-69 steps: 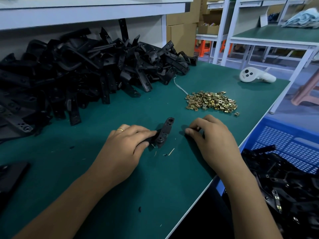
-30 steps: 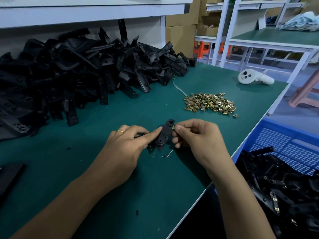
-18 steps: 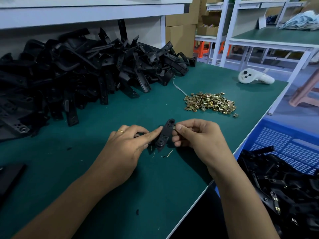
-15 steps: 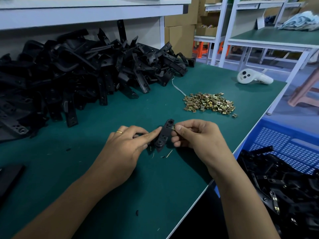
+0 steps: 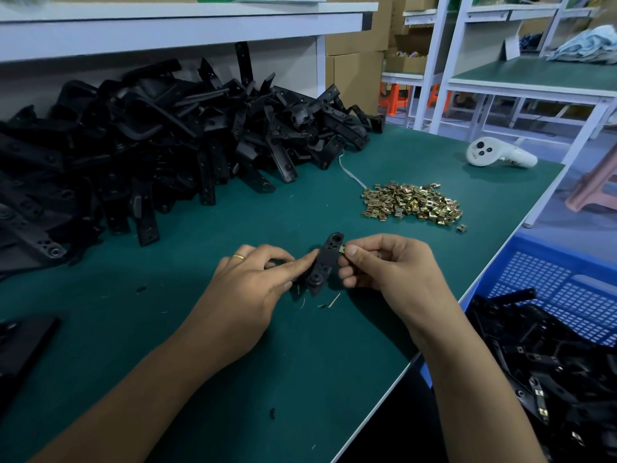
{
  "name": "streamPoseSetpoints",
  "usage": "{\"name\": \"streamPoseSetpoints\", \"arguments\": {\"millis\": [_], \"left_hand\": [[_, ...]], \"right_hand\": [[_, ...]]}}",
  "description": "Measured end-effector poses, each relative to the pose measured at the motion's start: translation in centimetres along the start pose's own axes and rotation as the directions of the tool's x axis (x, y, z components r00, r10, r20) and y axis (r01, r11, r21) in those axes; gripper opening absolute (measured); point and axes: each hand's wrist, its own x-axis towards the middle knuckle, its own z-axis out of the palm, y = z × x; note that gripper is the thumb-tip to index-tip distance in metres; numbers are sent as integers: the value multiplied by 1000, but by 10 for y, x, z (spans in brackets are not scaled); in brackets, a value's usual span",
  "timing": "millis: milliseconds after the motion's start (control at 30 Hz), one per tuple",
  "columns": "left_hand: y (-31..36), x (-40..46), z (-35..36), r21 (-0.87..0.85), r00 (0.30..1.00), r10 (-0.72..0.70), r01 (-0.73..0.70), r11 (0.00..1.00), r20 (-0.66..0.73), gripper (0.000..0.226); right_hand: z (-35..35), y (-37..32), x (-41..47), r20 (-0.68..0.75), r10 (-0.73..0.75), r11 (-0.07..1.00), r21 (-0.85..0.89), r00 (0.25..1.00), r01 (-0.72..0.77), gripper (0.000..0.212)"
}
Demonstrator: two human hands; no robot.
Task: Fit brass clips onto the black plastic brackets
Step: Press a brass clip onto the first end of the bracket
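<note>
A black plastic bracket (image 5: pixel 325 262) stands tilted on the green table (image 5: pixel 233 379) in the middle of the head view. My left hand (image 5: pixel 248 289) grips its lower left side, thumb pressed against it. My right hand (image 5: pixel 384 265) pinches a small brass clip (image 5: pixel 342 249) against the bracket's right edge, near the upper end. A heap of loose brass clips (image 5: pixel 412 203) lies further back on the right. A large pile of black brackets (image 5: pixel 150 142) fills the back left of the table.
A blue crate (image 5: pixel 567 302) with black brackets carrying brass clips stands off the table's right edge. A white hand controller (image 5: pixel 497 157) lies at the back right. A white shelf (image 5: pixel 183 31) overhangs the pile. A dark flat part (image 5: pixel 20 345) lies at the left edge.
My right hand came over from the table to the bracket's right edge with a brass clip. Over the last second both hands and the bracket have hardly moved.
</note>
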Motion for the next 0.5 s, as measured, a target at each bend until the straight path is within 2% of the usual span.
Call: {"name": "streamPoseSetpoints", "arguments": {"millis": [500], "left_hand": [[0, 0, 0, 8, 999, 31, -31, 999, -13, 59]], "right_hand": [[0, 0, -1, 27, -13, 999, 31, 1000, 12, 10]]}}
